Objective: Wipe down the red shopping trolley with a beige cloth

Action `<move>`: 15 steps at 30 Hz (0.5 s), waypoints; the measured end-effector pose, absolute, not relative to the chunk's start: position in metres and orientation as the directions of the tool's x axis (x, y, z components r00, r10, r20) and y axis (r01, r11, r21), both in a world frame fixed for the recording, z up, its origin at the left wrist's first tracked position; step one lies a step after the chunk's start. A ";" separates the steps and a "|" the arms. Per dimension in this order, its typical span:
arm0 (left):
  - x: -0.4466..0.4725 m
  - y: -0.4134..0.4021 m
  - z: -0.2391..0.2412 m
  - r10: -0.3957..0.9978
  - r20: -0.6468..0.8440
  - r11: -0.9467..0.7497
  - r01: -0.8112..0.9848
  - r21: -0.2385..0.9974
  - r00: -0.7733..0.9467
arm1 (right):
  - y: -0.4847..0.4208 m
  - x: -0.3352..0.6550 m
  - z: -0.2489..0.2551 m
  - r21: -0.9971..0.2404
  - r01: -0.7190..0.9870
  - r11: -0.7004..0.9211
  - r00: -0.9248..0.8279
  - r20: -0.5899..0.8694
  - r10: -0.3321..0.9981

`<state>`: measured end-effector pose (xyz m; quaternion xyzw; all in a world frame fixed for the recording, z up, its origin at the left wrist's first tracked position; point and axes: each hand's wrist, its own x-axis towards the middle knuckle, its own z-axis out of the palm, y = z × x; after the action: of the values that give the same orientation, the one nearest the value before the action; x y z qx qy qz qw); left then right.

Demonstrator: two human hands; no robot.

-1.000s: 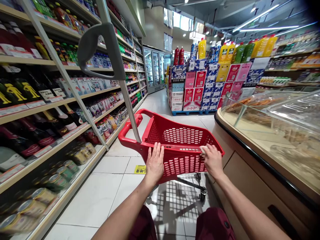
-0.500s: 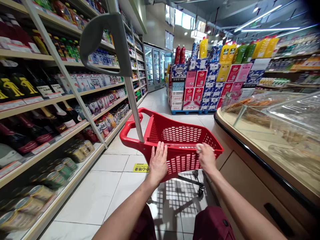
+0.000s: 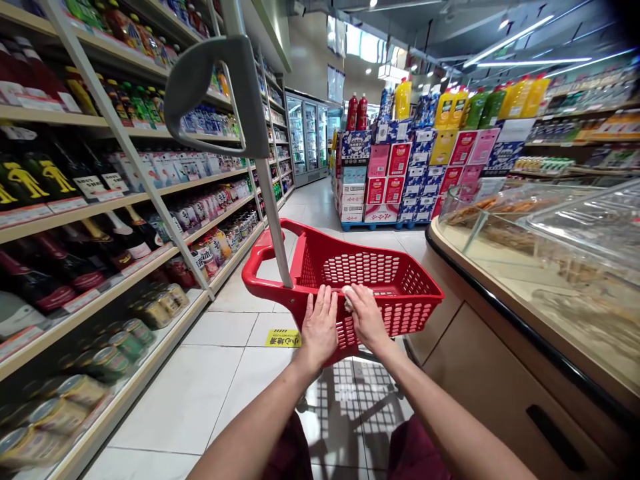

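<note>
A red shopping cart (image 3: 400,301) stands on the white tiled floor (image 3: 200,387), right in front of the person's knees, with the shelves (image 3: 135,160) to the left and a food counter (image 3: 480,353) to the right. The left hand (image 3: 320,327) lies along the near side of the cart, fingers straight and close together, their tips reaching the top edge; it is not clamped on anything, and how hard it presses cannot be told. The right hand (image 3: 367,317) is just beside it, fingers bent and closed on a small white cloth (image 3: 347,299), which sits at the same top edge in the narrow space between the two hands. Both forearms reach forward from below, over dark red trousers (image 3: 285,453).

From the cart's near left corner a metal pole (image 3: 275,213) rises at a slant, with a grey looped handle (image 3: 256,100) on it well above the hands. A yellow sticker (image 3: 283,339) is on the floor to the left of the left hand. Bottles (image 3: 53,177) and cans (image 3: 110,360) fill the shelves, and clear lids (image 3: 595,213) cover part of the counter. Farther ahead, drink boxes (image 3: 400,175) are piled up with large yellow, green and red bottles on top, and glass-door fridges (image 3: 310,133) stand beyond them to the left
</note>
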<state>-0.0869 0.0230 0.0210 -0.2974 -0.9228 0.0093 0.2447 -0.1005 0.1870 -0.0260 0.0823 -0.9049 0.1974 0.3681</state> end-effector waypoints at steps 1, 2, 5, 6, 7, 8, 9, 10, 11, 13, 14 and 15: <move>-0.086 0.018 0.024 0.578 0.449 0.802 0.575 -0.161 -0.681 | 0.185 -0.101 -0.028 -0.276 -0.332 0.902 -0.712 0.700 -0.048; -0.085 0.009 0.029 0.610 0.455 0.773 0.613 -0.162 -0.649 | 0.189 -0.102 -0.032 -0.271 -0.336 0.902 -0.709 0.704 -0.052; -0.088 -0.033 0.048 0.560 0.560 0.788 0.601 -0.133 -0.610 | 0.225 -0.100 -0.047 -0.348 -0.183 0.919 -0.689 0.713 0.133; -0.091 -0.049 0.056 0.467 0.614 0.844 0.527 -0.096 -0.636 | 0.235 -0.101 -0.052 -0.388 -0.128 0.913 -0.674 0.709 0.207; -0.094 -0.063 0.062 0.351 0.651 0.904 0.425 -0.048 -0.673 | 0.239 -0.103 -0.054 -0.424 -0.096 0.901 -0.661 0.703 0.261; -0.099 -0.075 0.068 0.289 0.651 0.932 0.361 -0.024 -0.702 | 0.237 -0.106 -0.053 -0.450 -0.094 0.888 -0.658 0.698 0.284; -0.103 -0.084 0.072 0.247 0.638 0.950 0.312 -0.011 -0.729 | 0.226 -0.109 -0.049 -0.468 -0.120 0.875 -0.662 0.695 0.281; -0.108 -0.089 0.075 0.236 0.618 0.957 0.291 -0.013 -0.750 | 0.208 -0.113 -0.041 -0.486 -0.163 0.858 -0.667 0.696 0.268; -0.112 -0.091 0.076 0.242 0.599 0.958 0.287 -0.021 -0.764 | 0.185 -0.118 -0.031 -0.500 -0.223 0.837 -0.668 0.703 0.242; -0.117 -0.089 0.076 0.239 0.588 0.960 0.278 -0.025 -0.773 | 0.130 -0.124 -0.008 -0.518 -0.357 0.777 -0.641 0.741 0.199; -0.117 -0.086 0.075 0.238 0.588 0.960 0.278 -0.024 -0.773 | 0.105 -0.125 -0.001 -0.498 -0.435 0.750 -0.612 0.775 0.159; -0.117 -0.084 0.075 0.247 0.584 0.958 0.286 -0.025 -0.773 | 0.083 -0.125 0.002 -0.458 -0.503 0.733 -0.575 0.811 0.112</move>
<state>-0.1168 -0.0838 0.0747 -0.1416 -0.9411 -0.0324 0.3055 -0.1246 0.0831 0.0024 0.1195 -0.8174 0.3453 0.4454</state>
